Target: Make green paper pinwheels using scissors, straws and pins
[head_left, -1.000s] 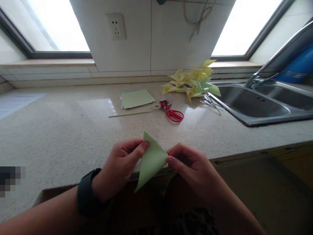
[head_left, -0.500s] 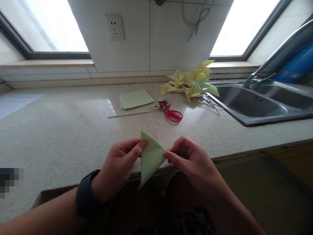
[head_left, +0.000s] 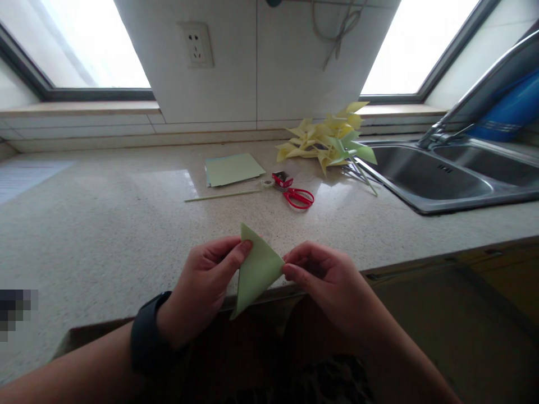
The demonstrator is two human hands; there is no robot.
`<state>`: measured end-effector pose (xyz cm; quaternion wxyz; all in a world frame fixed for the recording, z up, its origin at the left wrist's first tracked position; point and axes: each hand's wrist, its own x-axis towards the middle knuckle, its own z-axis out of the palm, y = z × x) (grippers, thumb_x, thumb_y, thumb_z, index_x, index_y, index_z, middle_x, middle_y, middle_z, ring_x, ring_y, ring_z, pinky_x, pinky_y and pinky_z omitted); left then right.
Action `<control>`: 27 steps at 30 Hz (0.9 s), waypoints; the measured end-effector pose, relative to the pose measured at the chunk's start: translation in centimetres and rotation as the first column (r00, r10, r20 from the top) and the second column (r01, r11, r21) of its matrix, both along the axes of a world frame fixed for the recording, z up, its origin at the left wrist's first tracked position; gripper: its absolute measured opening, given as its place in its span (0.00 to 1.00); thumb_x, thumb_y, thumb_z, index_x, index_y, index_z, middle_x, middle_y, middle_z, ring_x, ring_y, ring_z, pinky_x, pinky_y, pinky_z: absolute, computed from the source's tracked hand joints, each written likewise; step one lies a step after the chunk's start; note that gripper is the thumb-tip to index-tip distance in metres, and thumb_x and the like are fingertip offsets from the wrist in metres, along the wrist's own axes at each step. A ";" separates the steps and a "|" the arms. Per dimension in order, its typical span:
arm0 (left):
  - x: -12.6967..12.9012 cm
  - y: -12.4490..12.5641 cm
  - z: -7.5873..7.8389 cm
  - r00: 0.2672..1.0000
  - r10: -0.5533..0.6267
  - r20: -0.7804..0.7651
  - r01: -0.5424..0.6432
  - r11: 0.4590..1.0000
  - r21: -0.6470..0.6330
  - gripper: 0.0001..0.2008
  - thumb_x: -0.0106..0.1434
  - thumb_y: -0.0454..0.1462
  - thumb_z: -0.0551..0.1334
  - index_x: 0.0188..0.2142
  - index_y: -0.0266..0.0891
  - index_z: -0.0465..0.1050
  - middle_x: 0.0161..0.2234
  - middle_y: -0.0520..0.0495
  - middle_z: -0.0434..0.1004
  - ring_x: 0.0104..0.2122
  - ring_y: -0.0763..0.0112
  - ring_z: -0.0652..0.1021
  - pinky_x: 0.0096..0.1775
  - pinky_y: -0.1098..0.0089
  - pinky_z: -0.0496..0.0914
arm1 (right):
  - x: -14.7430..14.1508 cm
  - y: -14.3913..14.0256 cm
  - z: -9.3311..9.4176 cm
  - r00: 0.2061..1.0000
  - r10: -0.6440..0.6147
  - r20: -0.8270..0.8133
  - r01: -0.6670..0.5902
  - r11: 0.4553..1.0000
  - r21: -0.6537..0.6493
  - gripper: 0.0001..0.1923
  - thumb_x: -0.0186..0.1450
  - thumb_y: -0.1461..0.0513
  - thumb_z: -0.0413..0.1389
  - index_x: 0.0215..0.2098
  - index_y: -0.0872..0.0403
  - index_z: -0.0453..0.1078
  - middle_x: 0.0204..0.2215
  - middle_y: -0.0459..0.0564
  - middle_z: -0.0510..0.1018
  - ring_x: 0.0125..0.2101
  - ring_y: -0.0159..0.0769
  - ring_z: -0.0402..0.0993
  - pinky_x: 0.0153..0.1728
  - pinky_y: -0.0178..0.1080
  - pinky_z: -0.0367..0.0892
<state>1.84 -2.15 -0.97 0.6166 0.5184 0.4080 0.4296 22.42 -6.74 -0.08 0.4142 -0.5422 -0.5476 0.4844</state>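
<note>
A light green paper folded into a triangle [head_left: 255, 270] is held up over the front edge of the speckled counter [head_left: 105, 224]. My left hand [head_left: 201, 287], with a black watch on the wrist, pinches its upper left edge. My right hand [head_left: 326, 280] pinches its right corner. Farther back on the counter lie red scissors [head_left: 300, 197], a thin stick [head_left: 223, 195] and a stack of green paper sheets [head_left: 233, 169].
A pile of yellow and green paper pinwheels [head_left: 332, 141] lies at the back by the steel sink [head_left: 442, 179] with its tap [head_left: 467, 101]. A small tape roll [head_left: 268, 183] and a red box [head_left: 282, 179] sit near the scissors. A wall socket [head_left: 195, 45] is above.
Both hands keep hold of the folded triangle. It has shifted slightly, its lower point swinging a little to the left; my right fingers have closed in on its corner.
</note>
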 end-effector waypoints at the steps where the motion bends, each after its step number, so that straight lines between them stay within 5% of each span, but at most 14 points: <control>1: -0.1 0.0 0.0 1.000 -0.003 -0.010 0.003 1.000 0.002 0.12 0.63 0.46 0.69 0.40 0.41 0.84 0.34 0.47 0.84 0.31 0.69 0.78 0.32 0.73 0.72 | 0.1 0.0 0.0 0.999 0.010 0.046 -0.010 1.000 -0.003 0.08 0.65 0.55 0.61 0.36 0.51 0.73 0.29 0.45 0.78 0.29 0.33 0.71 0.31 0.37 0.65; 12: -0.1 0.0 -0.2 0.999 -0.040 -0.029 0.042 0.996 0.073 0.10 0.65 0.45 0.68 0.41 0.45 0.85 0.33 0.50 0.85 0.33 0.70 0.79 0.35 0.75 0.73 | 0.7 0.3 1.1 0.922 0.073 0.381 -0.110 0.991 0.077 0.07 0.68 0.58 0.56 0.33 0.50 0.72 0.28 0.43 0.77 0.30 0.33 0.70 0.32 0.38 0.64; 23: -0.1 -0.1 -0.2 0.998 0.046 0.047 -0.047 0.999 0.027 0.12 0.63 0.46 0.69 0.43 0.44 0.84 0.36 0.49 0.85 0.34 0.69 0.79 0.38 0.73 0.74 | -0.4 1.0 0.4 0.987 -0.086 -0.137 0.094 0.994 0.051 0.11 0.60 0.57 0.65 0.35 0.51 0.68 0.29 0.43 0.76 0.30 0.31 0.72 0.31 0.36 0.66; 27: 0.2 0.0 0.0 0.991 0.069 0.113 -0.066 0.997 -0.029 0.12 0.62 0.45 0.71 0.41 0.43 0.85 0.33 0.49 0.85 0.31 0.71 0.78 0.34 0.75 0.73 | -0.6 1.0 0.5 0.981 -0.110 -0.159 0.119 0.992 0.048 0.12 0.59 0.58 0.66 0.34 0.52 0.67 0.28 0.43 0.76 0.30 0.31 0.72 0.31 0.35 0.66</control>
